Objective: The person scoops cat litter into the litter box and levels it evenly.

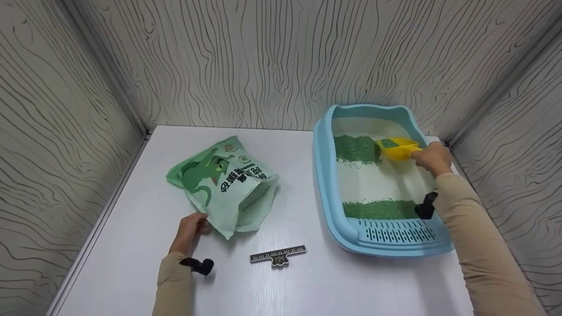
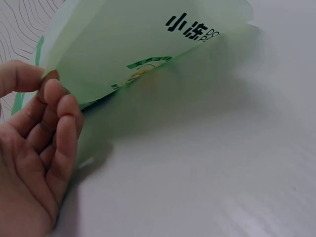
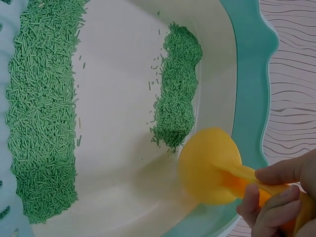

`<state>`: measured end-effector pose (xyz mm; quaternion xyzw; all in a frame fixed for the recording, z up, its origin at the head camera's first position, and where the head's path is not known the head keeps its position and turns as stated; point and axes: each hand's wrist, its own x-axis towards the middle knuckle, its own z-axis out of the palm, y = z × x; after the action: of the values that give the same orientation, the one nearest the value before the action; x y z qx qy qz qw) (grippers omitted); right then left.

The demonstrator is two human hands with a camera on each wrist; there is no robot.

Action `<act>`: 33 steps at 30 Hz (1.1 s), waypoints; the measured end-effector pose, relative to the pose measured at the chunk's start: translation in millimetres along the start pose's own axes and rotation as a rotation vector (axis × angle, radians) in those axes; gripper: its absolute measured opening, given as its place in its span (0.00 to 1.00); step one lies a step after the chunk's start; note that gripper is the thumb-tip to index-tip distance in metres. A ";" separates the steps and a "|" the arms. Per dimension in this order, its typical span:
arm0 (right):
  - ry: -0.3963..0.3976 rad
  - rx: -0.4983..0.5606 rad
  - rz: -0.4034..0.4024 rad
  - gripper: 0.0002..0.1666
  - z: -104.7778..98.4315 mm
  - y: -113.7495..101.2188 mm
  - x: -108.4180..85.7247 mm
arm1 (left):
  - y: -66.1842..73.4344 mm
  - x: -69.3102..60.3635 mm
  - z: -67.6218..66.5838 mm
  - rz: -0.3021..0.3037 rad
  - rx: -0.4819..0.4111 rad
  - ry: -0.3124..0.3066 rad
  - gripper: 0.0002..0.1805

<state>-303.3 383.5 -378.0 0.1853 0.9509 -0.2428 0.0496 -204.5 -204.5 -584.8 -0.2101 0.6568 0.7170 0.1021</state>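
My right hand (image 1: 434, 159) grips the handle of a yellow litter scoop (image 1: 397, 151) over the far right part of a blue litter box (image 1: 327, 175). Some green litter lies in the scoop's bowl. Inside the box, one band of green pellet litter (image 1: 358, 148) lies at the back and another, longer band (image 3: 44, 108) along the front, with bare white floor between. On the left, my left hand (image 1: 189, 230) pinches the edge of a green cat litter bag (image 2: 113, 39) between thumb and fingers. The bag lies on its side, its open mouth toward the front.
A dark bag clip (image 1: 278, 254) with a ruler-like bar lies on the white table (image 1: 246, 289) between bag and box. Patterned wall panels (image 1: 246, 66) stand behind and at both sides. Slots pierce the litter box's front ledge (image 1: 399, 231).
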 end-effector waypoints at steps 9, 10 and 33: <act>0.087 -0.166 -0.058 0.29 2.0 -7.4 3.9 | -1.4 0.9 -0.4 -0.003 -0.002 -0.017 0.10; 0.089 -0.175 -0.064 0.30 2.3 -7.3 4.0 | -1.6 0.8 -0.5 -0.004 -0.009 -0.020 0.10; 0.104 -0.239 -0.133 0.24 -2.7 -2.7 -10.5 | 1.3 2.0 -0.2 -0.029 -0.056 -0.015 0.12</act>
<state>-294.6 379.1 -372.5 0.1267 0.9845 -0.1207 0.0060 -206.7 -205.1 -584.6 -0.2167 0.6326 0.7351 0.1114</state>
